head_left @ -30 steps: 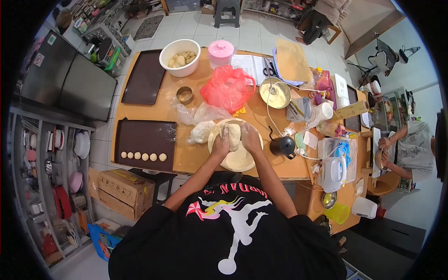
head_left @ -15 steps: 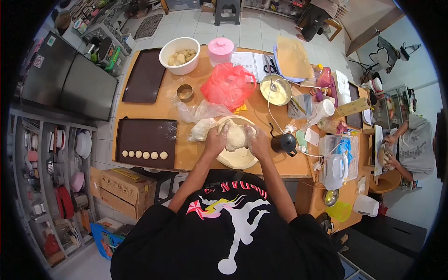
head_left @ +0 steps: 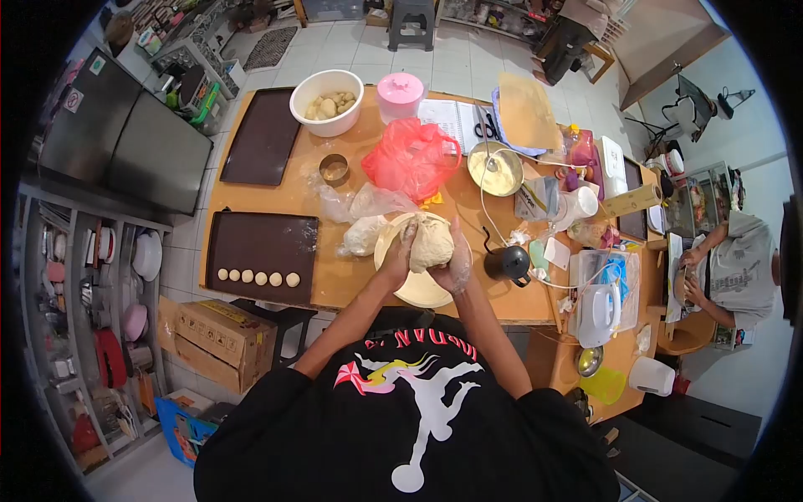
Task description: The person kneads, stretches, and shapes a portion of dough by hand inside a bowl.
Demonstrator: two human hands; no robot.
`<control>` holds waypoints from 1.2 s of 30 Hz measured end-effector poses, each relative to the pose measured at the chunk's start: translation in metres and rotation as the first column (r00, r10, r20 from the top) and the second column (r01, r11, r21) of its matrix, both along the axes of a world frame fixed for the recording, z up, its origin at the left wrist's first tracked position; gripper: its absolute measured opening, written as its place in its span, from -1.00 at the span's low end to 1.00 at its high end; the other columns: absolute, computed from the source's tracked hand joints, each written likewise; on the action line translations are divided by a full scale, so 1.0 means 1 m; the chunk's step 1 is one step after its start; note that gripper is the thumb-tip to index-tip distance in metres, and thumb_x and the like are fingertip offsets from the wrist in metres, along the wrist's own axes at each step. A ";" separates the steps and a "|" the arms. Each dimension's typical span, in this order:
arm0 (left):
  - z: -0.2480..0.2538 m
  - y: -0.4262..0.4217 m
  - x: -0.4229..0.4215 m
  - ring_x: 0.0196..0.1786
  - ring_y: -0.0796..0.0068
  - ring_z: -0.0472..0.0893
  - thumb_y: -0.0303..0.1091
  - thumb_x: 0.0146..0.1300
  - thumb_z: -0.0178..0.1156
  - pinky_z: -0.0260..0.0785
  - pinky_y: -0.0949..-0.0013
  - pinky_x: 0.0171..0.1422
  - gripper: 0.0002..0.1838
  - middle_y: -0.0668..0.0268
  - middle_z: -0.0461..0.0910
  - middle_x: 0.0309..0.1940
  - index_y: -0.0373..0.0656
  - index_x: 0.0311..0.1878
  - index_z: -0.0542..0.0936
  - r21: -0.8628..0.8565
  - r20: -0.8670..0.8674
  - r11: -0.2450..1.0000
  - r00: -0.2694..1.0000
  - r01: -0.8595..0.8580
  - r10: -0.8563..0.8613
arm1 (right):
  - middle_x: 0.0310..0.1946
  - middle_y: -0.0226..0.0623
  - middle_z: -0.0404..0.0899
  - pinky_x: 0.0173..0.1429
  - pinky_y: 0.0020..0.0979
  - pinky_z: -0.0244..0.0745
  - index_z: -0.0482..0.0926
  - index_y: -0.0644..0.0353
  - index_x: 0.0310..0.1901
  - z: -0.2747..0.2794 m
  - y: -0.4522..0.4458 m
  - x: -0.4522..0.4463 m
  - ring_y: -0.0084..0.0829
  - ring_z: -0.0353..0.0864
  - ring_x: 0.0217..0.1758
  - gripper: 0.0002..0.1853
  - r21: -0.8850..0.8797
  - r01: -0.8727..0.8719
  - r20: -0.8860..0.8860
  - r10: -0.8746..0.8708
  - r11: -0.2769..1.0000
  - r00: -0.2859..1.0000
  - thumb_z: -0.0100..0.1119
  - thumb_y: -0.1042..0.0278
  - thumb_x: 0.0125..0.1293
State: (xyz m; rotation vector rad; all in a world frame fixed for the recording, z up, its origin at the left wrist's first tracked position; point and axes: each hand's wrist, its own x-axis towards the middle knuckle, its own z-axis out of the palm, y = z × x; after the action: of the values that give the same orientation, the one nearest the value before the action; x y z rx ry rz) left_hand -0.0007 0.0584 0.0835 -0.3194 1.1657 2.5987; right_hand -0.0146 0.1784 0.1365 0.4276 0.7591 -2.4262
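A large pale lump of dough (head_left: 432, 244) is held up over a cream-coloured bowl (head_left: 421, 293) at the table's near edge. My left hand (head_left: 398, 258) grips its left side, and my right hand (head_left: 457, 263) cups its right side and underside. Part of the fingers on both hands is hidden by the dough. Just left of the bowl lies a clear plastic bag (head_left: 363, 237) with something whitish in it. On the dark tray (head_left: 263, 243) to the left, several small dough balls (head_left: 261, 279) sit in a row.
Behind are a red plastic bag (head_left: 410, 159), a white tub of dough pieces (head_left: 327, 127), a pink-lidded container (head_left: 400, 96) and a metal bowl (head_left: 495, 169). A black pitcher (head_left: 507, 264) stands right of my hands. Another person (head_left: 736, 268) works at the far right; someone stands at the back.
The dough has been turned and reshaped between my hands. Compared with half a second ago, it sits more upright, with my right hand lower beneath it.
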 end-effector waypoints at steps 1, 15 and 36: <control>0.001 0.001 0.000 0.03 0.44 0.60 0.12 0.48 -0.15 0.45 0.37 0.13 -0.44 0.25 0.57 0.02 -0.16 0.25 0.39 -0.033 -0.006 0.999 1.000 0.014 -0.014 | -0.07 -0.32 0.63 -0.36 -0.60 0.57 0.45 0.21 0.17 0.002 0.001 0.000 -0.56 0.67 -0.20 -0.22 -0.017 -0.021 0.022 0.021 1.000 1.000 -0.39 -0.41 0.41; -0.047 0.005 0.006 0.29 0.33 0.44 0.12 0.51 -0.32 0.30 0.19 0.36 -0.42 0.29 0.42 0.27 -0.05 0.39 0.27 0.071 -0.001 0.988 0.991 -0.136 0.136 | 0.08 0.21 0.37 0.19 -0.12 0.28 0.32 0.35 0.20 -0.030 -0.014 -0.021 -0.06 0.46 0.07 -0.28 0.957 0.282 -0.225 0.451 -0.063 0.864 -0.32 -0.27 0.44; 0.018 -0.016 -0.004 -0.19 0.44 0.65 -0.12 0.43 0.08 0.60 0.40 -0.27 -0.64 0.27 0.63 -0.16 -0.20 0.08 0.50 -0.104 0.071 0.993 0.996 -0.052 0.060 | -0.11 -0.25 0.52 -0.42 -0.52 0.58 0.35 0.19 0.19 0.007 -0.007 0.007 -0.51 0.57 -0.18 -0.65 0.644 0.292 -0.334 -0.084 0.707 0.939 -0.02 0.22 0.48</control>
State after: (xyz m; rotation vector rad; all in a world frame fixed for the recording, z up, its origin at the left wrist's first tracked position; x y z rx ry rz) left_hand -0.0049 0.0424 0.1016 -0.4730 1.2838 2.5558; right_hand -0.0079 0.1714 0.1438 0.4511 1.8566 -2.3349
